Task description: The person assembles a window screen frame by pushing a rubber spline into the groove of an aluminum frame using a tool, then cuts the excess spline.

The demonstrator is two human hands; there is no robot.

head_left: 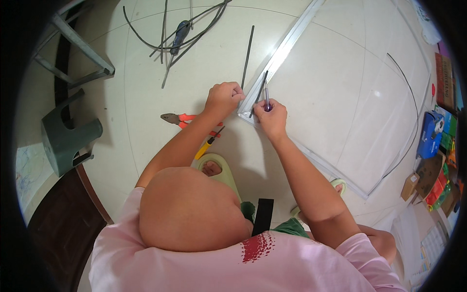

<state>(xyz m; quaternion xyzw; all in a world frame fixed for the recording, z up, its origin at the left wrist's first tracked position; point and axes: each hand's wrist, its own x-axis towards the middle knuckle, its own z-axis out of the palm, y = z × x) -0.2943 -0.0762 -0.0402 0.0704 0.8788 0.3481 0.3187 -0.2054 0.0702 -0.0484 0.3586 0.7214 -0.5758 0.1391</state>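
A white metal frame [278, 51] with a corner between my hands lies on the tiled floor. My right hand [272, 117] is closed around a small screwdriver [267, 92] with a dark purple handle, its shaft pointing away from me. Beside that shaft, a short black rubber strip [260, 93] lies along the frame near the corner. My left hand [224, 100] is just left of the corner with its fingers curled together. Another black strip [248, 53] runs down to its fingertips; whether they pinch it I cannot tell.
Orange-handled pliers [172, 118] and a yellow-handled screwdriver [205, 147] lie by my left forearm. Farther off are a dark-handled screwdriver [180, 36] and loose black strips [204, 30]. A green stool [63, 129] and ladder legs [82, 41] stand left; boxes [430, 134] line the right.
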